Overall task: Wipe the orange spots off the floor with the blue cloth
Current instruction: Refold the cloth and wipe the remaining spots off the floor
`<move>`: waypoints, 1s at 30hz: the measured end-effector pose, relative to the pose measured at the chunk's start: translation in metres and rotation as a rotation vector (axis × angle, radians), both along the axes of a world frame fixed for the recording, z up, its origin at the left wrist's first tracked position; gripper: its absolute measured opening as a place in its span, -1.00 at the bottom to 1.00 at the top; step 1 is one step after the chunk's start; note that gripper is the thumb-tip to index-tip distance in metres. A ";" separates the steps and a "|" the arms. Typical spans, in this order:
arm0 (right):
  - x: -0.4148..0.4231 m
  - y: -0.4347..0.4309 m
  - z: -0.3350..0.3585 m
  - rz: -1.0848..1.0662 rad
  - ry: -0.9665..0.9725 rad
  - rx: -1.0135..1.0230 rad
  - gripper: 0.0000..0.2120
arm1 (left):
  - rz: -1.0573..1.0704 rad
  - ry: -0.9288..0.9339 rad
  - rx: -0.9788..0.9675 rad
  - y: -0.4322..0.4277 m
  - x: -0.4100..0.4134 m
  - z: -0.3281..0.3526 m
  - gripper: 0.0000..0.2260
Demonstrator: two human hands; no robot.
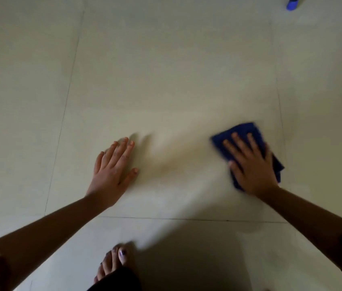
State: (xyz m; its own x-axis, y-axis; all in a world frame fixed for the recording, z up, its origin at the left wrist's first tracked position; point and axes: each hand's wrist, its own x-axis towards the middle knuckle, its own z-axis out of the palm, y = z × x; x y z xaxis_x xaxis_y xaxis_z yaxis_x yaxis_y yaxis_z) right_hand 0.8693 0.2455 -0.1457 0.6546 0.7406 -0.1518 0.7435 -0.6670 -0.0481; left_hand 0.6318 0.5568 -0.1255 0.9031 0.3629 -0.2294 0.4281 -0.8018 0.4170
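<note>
Tiled floor [165,70] carries blue cloth [244,131], left hand [111,171], bare foot [113,262].

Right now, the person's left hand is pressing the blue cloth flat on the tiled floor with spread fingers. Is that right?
Not quite. The head view shows the right hand, not the left, pressing the blue cloth flat on the tiled floor with spread fingers. The left hand rests bare on the floor and holds nothing.

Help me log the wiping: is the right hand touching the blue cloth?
Touching. The head view shows the right hand lying flat on the blue cloth, fingers straight.
</note>
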 end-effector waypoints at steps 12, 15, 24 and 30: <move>-0.149 0.062 0.003 0.605 0.078 0.162 -0.52 | 0.019 -0.087 0.023 -0.025 0.000 0.007 -0.50; -0.114 -0.007 0.002 0.739 0.147 0.111 -0.51 | -0.047 -0.052 0.031 -0.030 -0.007 0.011 -0.48; -0.098 0.006 0.001 0.111 0.039 0.043 -0.46 | -0.175 0.020 0.019 -0.057 0.000 0.006 -0.44; -0.058 -0.067 0.007 0.151 0.065 0.049 -0.49 | -0.166 0.015 -0.012 -0.053 0.014 0.004 -0.42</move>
State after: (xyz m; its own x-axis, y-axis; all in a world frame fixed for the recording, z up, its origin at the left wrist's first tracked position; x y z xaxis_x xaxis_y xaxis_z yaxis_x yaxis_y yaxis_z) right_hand 0.8117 0.1789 -0.1383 0.5251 0.8373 -0.1521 0.8294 -0.5436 -0.1292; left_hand 0.6461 0.5034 -0.1220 0.9470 0.2058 -0.2467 0.2961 -0.8572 0.4214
